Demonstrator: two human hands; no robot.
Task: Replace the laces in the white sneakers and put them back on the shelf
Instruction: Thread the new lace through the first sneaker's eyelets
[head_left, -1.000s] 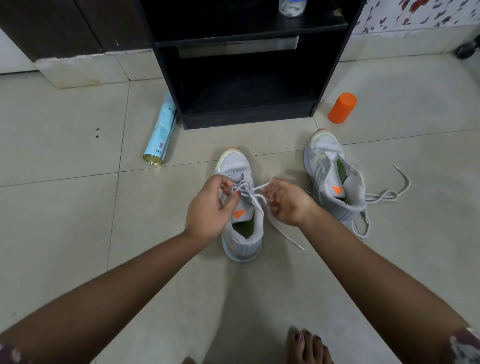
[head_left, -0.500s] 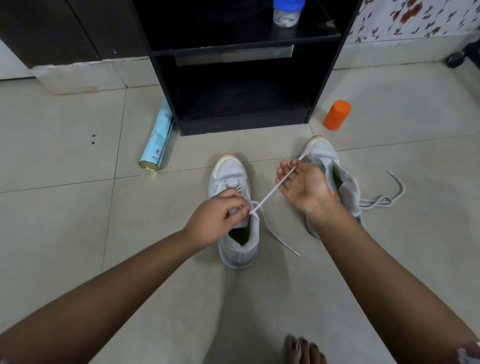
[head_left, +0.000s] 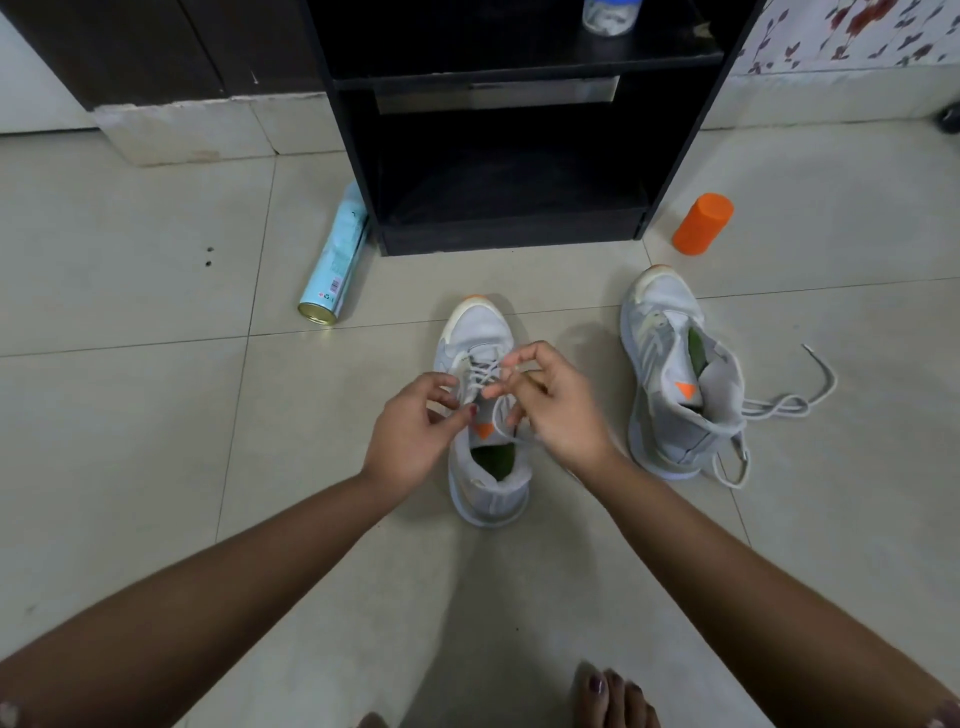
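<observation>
1. Pale floor tiles (head_left: 156, 415) carry everything; a spray can (head_left: 335, 260) lies far left beside the black shelf (head_left: 514, 228).
2. Left hand (head_left: 410, 431) sits curled at the near sneaker (head_left: 480, 332), by its left eyelets; whether it pinches lace or upper, I cannot tell.
3. Right hand (head_left: 561, 410), which half a second ago drew the lace (head_left: 498, 413) taut out to the right, is back over the tongue pinching a slack loop; probably one crossing is pulled through and the next begins.
4. Second sneaker (head_left: 670, 374) stands well apart on the right, its lace trailing loose.
</observation>
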